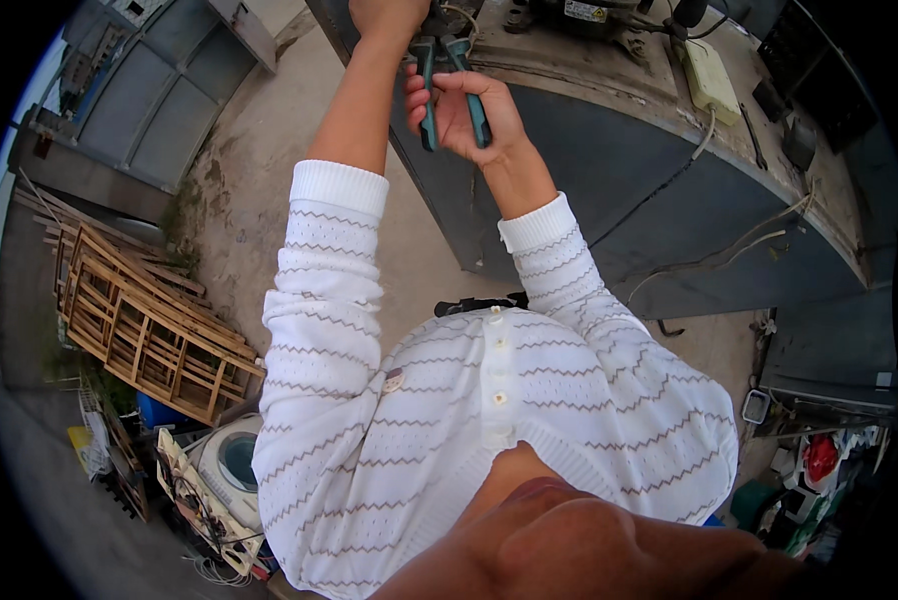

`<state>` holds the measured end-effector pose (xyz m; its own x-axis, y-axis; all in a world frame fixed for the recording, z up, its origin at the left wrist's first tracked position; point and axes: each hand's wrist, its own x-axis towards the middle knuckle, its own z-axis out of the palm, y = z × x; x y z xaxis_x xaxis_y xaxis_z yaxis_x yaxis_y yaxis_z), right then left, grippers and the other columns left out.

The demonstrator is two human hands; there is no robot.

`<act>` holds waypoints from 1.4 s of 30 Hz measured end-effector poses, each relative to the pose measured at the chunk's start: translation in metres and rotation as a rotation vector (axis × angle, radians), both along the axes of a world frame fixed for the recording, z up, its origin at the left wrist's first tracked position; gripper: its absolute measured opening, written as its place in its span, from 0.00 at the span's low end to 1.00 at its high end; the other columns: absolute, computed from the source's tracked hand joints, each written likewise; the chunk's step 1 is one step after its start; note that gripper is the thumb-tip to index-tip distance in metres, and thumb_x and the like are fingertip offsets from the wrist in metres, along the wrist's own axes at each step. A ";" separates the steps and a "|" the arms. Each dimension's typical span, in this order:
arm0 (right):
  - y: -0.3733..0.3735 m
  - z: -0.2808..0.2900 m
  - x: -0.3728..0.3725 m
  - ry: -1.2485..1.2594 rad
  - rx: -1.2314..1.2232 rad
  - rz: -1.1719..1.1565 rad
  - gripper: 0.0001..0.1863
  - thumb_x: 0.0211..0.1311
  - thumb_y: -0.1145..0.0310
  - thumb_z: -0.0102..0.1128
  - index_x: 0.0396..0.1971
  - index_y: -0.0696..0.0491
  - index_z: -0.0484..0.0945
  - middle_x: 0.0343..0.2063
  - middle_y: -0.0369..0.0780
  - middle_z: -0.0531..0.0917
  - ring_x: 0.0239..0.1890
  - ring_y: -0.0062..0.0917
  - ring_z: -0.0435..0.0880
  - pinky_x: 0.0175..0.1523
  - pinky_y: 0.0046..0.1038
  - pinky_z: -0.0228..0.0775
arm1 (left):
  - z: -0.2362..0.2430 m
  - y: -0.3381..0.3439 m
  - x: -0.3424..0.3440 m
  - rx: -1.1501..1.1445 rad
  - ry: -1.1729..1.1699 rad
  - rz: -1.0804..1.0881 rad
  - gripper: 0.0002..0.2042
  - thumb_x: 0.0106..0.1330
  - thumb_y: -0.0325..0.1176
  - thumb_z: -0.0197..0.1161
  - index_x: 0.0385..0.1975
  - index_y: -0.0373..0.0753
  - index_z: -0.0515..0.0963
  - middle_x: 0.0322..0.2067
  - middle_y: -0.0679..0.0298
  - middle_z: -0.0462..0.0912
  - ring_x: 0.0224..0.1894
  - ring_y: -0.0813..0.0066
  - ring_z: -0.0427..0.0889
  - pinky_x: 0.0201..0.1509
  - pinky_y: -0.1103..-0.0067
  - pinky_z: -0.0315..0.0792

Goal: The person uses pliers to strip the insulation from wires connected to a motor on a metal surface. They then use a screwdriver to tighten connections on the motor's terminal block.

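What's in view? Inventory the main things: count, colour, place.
Long-handled metal pliers: 1, teal and black, upper centre
Boxy metal workbench: 1, dark grey, upper right
Rectangular plastic box with cable: 1, cream, on workbench
Slatted wooden frames: several, tan, stacked at left
Round-mouthed plastic appliance: 1, white, lower left
Flat metal panels: several, grey, upper left
Rounded shiny item: 1, red, lower right
Knit sleeves: 2, white with brown zigzags, centre
Right hand: 1, bare, around the pliers
Left hand: 1, bare, top edge, partly cut off; grip hidden
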<state>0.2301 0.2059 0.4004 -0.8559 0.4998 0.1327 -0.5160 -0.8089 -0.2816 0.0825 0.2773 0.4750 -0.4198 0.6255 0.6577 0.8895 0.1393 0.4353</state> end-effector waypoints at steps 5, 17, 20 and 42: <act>-0.001 -0.018 -0.010 -0.654 0.573 -0.511 0.12 0.57 0.72 0.58 0.41 0.59 0.74 0.27 0.39 0.80 0.26 0.26 0.79 0.36 0.30 0.74 | 0.004 0.001 0.002 -0.038 0.011 0.006 0.19 0.64 0.48 0.63 0.36 0.34 0.82 0.37 0.45 0.84 0.44 0.43 0.82 0.49 0.56 0.75; 0.006 -0.034 -0.015 -0.192 0.312 -0.270 0.14 0.60 0.73 0.57 0.45 0.61 0.74 0.33 0.40 0.78 0.32 0.25 0.79 0.39 0.31 0.76 | -0.002 0.008 -0.006 -0.006 0.049 -0.015 0.20 0.63 0.49 0.64 0.33 0.33 0.82 0.36 0.44 0.83 0.44 0.43 0.82 0.49 0.56 0.75; 0.003 -0.029 -0.015 -0.592 0.580 -0.442 0.16 0.60 0.71 0.58 0.48 0.60 0.74 0.34 0.39 0.79 0.33 0.24 0.80 0.40 0.28 0.75 | -0.001 0.006 -0.013 -0.004 0.056 -0.054 0.20 0.62 0.49 0.65 0.33 0.33 0.82 0.35 0.44 0.83 0.43 0.43 0.82 0.48 0.57 0.76; 0.064 0.075 0.056 -1.065 0.963 -0.087 0.18 0.69 0.61 0.58 0.49 0.59 0.78 0.37 0.35 0.82 0.39 0.20 0.82 0.40 0.28 0.82 | 0.010 -0.007 -0.033 -0.076 -0.127 -0.458 0.18 0.65 0.45 0.64 0.41 0.34 0.82 0.31 0.46 0.84 0.39 0.49 0.85 0.44 0.62 0.76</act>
